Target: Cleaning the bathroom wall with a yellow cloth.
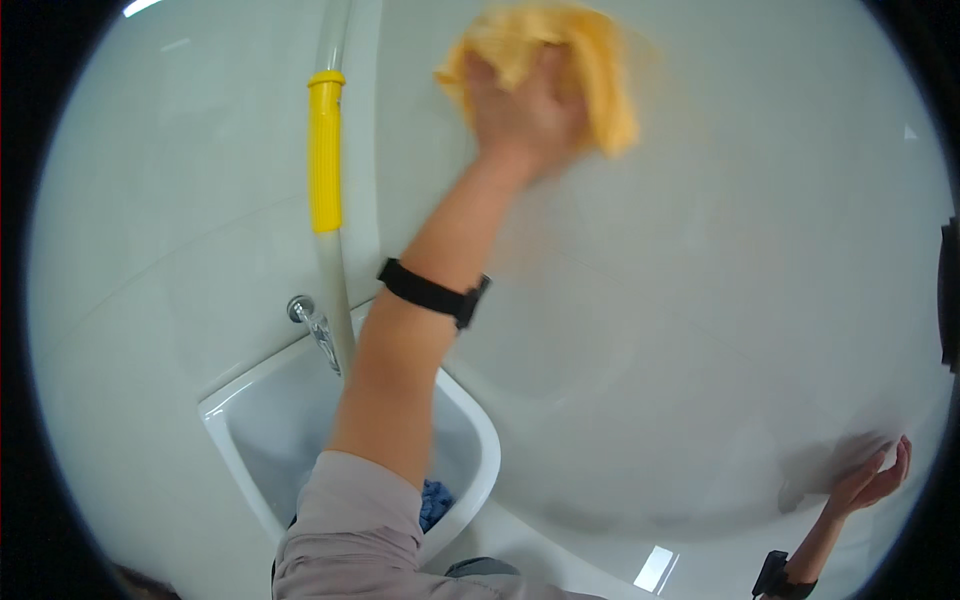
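Note:
My left hand (530, 115) reaches up the white wall (640, 300) with its fingers on a yellow cloth (605, 75), which it grips against the surface. The cloth is bunched around the fingers and hangs out to the right of the hand; both look smeared by motion. A black strap (428, 290) circles my left forearm. Low at the right, my right hand (870, 482) is held up beside the wall, palm partly turned up, fingers loosely bent and apart, with nothing in it. Its shadow falls on the wall, and whether it touches there I cannot tell.
Below my left arm is a white corner sink (480, 440) with a dark blue cloth (435, 503) inside. A chrome tap (318, 330) juts from the wall above it. A pale pole (340, 290) with a yellow ribbed grip (326, 155) stands upright in the corner.

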### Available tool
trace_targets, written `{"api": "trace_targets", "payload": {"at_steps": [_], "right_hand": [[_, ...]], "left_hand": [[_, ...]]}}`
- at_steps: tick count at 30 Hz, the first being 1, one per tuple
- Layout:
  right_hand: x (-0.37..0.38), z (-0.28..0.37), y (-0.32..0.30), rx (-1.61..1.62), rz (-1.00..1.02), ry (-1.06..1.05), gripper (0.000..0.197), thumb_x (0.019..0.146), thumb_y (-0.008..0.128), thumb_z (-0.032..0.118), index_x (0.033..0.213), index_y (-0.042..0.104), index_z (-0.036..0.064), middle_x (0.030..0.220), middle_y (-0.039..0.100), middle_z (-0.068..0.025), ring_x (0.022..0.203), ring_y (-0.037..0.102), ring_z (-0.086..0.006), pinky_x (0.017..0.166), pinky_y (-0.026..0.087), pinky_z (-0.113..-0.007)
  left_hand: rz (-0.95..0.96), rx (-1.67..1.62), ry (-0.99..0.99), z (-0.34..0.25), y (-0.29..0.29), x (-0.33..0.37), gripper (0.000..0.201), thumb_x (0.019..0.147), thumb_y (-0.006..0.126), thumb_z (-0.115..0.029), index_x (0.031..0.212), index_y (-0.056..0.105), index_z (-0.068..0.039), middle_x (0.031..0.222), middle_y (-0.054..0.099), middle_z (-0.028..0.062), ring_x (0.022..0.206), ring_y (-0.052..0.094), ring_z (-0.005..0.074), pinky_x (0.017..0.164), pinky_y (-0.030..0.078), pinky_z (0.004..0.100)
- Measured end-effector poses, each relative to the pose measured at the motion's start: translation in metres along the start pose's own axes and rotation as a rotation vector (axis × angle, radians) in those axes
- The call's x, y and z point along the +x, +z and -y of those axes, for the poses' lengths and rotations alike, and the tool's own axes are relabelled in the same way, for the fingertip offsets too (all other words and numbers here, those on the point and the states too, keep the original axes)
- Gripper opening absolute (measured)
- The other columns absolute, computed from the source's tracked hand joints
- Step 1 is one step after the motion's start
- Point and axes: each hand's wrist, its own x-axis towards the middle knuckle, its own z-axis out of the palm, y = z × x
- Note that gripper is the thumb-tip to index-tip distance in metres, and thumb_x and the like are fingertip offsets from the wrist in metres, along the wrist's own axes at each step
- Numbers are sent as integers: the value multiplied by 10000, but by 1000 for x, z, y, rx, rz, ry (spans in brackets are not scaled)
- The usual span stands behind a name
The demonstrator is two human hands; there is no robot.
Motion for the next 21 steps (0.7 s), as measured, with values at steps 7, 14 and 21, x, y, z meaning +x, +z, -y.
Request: {"api": "trace_targets", "payload": {"at_steps": [7, 14, 21], "right_hand": [[2, 2, 4, 169, -32, -18, 284, 953, 501, 218, 1175, 474, 43, 1236, 515, -140, 1116, 521, -263, 975, 412, -352], [0, -19, -9, 224, -28, 63, 265, 931, 548, 210, 1150, 511, 64, 1197, 559, -122, 1086, 552, -263, 921, 471, -342], [12, -33, -6, 146, 29, -36, 250, 924, 560, 160, 1150, 507, 66, 1186, 563, -119, 1089, 555, -250, 947, 459, -340]], "left_hand": [[194, -170, -657, 127, -10, -39, 688, 901, 365, -509, 1431, 276, -79, 1513, 212, 107, 1354, 260, 281, 1105, 210, 413], [-116, -214, -941, 134, 5, -73, 681, 845, 454, -485, 1387, 345, -88, 1419, 374, 150, 1322, 319, 308, 1085, 269, 408], [-114, -271, -1146, 66, 11, -106, 663, 835, 511, -446, 1358, 357, -69, 1374, 395, 156, 1271, 347, 352, 1041, 315, 456]]}}
